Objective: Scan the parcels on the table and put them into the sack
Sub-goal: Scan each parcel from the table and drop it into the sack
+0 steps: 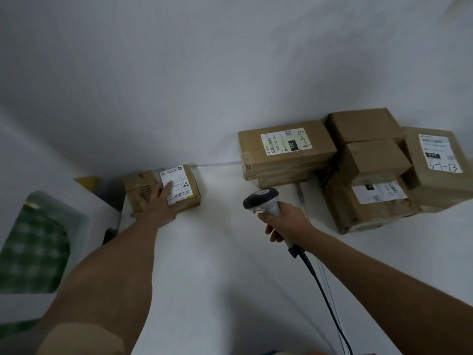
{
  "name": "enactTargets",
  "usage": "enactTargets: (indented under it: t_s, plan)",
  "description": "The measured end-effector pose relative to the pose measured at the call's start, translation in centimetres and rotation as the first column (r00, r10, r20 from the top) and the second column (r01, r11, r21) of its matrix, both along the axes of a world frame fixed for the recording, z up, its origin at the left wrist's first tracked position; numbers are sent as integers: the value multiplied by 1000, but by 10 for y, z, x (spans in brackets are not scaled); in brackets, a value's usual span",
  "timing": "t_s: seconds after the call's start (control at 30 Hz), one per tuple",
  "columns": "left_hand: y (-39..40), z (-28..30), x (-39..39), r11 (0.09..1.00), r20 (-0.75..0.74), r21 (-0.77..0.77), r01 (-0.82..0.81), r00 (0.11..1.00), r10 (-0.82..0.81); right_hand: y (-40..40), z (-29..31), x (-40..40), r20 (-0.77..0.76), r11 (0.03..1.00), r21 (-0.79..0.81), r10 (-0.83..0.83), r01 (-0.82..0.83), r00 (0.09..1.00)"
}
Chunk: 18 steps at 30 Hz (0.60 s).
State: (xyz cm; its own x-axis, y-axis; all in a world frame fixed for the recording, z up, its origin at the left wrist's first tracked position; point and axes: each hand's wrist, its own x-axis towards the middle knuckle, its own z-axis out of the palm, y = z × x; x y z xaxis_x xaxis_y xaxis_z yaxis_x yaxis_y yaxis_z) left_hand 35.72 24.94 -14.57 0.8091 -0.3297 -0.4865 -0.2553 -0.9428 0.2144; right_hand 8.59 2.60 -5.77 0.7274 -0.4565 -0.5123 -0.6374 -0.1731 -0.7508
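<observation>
At the far left, a white woven sack with a green checked pattern point(33, 242) sits open below the edge of the smooth white desk point(217, 265). Near that edge lies a small brown cardboard parcel with a white printed label point(163, 189). The left hand point(156, 206) rests on it, fingers point(167, 187) spread fairly flat across top and label; whether the thumb hooks the near side cannot be told. Because the parcel sits so close to the edge, a careless slide could tip it off short of the sack, and fingers over the barcode could spoil a scan. To the right, the right hand point(284, 221) is wrapped round the handle of a grey and black plastic corded barcode scanner point(263, 201); its trailing cable could snag. Farthest right, a loose stack of taped brown cardboard boxes point(358, 165), some labelled and hand-marked, could topple if knocked.
</observation>
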Motion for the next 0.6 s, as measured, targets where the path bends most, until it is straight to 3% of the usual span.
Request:
enactTargets:
  t_s: [0.17,0.33,0.6]
  plan:
    - [-9,5,-25,993,72,63,96,992,-100,-4,-3,-4,1,999,10,-32,32,999]
    - [-12,6,-56,981,69,31,192,979,-193,-4,1,-17,23,996,40,-81,80,996]
    - [-30,2,-157,887,74,29,461,884,-462,-7,9,-63,51,986,49,-160,157,986]
